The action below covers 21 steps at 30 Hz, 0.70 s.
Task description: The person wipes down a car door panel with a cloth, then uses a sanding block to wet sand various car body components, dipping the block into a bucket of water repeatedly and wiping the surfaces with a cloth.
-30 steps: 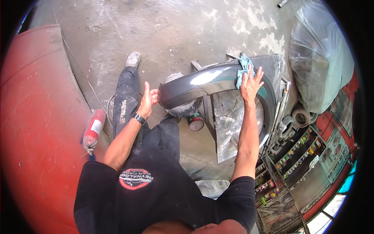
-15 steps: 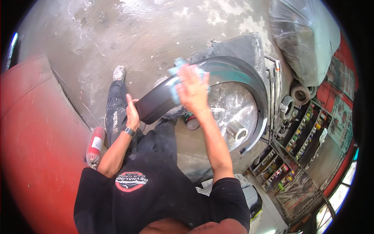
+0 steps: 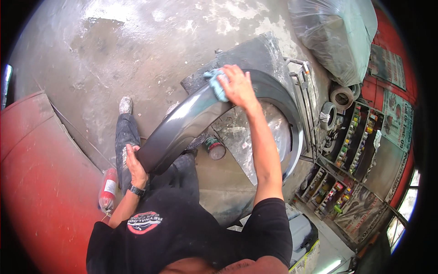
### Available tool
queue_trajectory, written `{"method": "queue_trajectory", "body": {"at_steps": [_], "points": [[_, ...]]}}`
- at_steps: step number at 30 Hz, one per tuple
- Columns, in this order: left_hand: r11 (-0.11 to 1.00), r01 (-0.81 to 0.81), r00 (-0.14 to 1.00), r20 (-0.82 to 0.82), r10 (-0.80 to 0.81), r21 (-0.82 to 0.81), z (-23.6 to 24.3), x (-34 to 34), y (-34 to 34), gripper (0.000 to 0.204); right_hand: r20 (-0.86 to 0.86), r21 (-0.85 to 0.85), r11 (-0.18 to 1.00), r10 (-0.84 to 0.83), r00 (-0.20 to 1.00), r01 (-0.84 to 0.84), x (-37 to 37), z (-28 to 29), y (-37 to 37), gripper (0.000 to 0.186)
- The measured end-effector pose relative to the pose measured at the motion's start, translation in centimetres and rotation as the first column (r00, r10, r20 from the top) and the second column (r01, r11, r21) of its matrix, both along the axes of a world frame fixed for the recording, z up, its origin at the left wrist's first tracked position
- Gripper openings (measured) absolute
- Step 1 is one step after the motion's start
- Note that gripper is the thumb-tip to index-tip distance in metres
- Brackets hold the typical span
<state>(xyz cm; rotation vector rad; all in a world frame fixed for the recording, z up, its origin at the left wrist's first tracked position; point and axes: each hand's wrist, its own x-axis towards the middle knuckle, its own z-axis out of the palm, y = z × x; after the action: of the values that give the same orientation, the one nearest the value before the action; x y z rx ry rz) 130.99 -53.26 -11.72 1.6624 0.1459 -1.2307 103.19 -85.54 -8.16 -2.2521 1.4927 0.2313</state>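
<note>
A glossy black, arched fender flare (image 3: 182,119) reaches from in front of my lap across a worn grey board or tabletop (image 3: 255,52). My left hand (image 3: 135,166) grips its near left end, which hangs out past the board over my leg. A crumpled light blue cloth (image 3: 218,85) lies under my right hand (image 3: 238,87), pressed onto the flare's upper face about midway along the curve. The right fingers bend over the cloth and partly hide it. My right forearm covers some of the board inside the arch.
A can (image 3: 215,148) stands below the flare. A red fire extinguisher (image 3: 108,189) is beside my left leg, near a red car panel (image 3: 45,169). To the right are a metal rack (image 3: 305,109), tires (image 3: 341,97), shelves of small bottles (image 3: 351,141) and a plastic-covered bulk (image 3: 340,41).
My left hand and the flare's near end have shifted left and toward me. My right hand has slid the cloth farther along the flare, away from that end. The view has shifted too.
</note>
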Motion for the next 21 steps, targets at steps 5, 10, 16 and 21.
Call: {"method": "queue_trajectory", "body": {"at_steps": [5, 10, 16, 21], "points": [[1.000, -0.007, 0.995, 0.102, 0.008, -0.008, -0.2, 0.0, 1.5, 0.049, -0.094, 0.028, 0.945, -0.322, 0.942, 0.325, -9.7, -2.6, -5.0, 0.061], [0.996, 0.068, 0.996, 0.060, -0.064, -0.066, 2.9, 0.1, 0.6, 0.053, -0.172, -0.004, 0.828, -0.553, 0.815, 0.561, -19.8, -3.8, -6.7, 0.065], [0.994, 0.068, 0.993, -0.095, -0.076, -0.087, 4.2, 0.8, 0.4, 0.064, -0.030, -0.191, 0.617, -0.781, 0.624, 0.763, -31.3, -7.4, -1.8, 0.065], [0.993, 0.112, 0.975, -0.187, -0.117, -0.037, 6.7, -0.3, 0.1, 0.072, 0.207, -0.437, 0.566, -0.693, 0.691, 0.699, -27.8, -9.4, 0.5, 0.050]]}}
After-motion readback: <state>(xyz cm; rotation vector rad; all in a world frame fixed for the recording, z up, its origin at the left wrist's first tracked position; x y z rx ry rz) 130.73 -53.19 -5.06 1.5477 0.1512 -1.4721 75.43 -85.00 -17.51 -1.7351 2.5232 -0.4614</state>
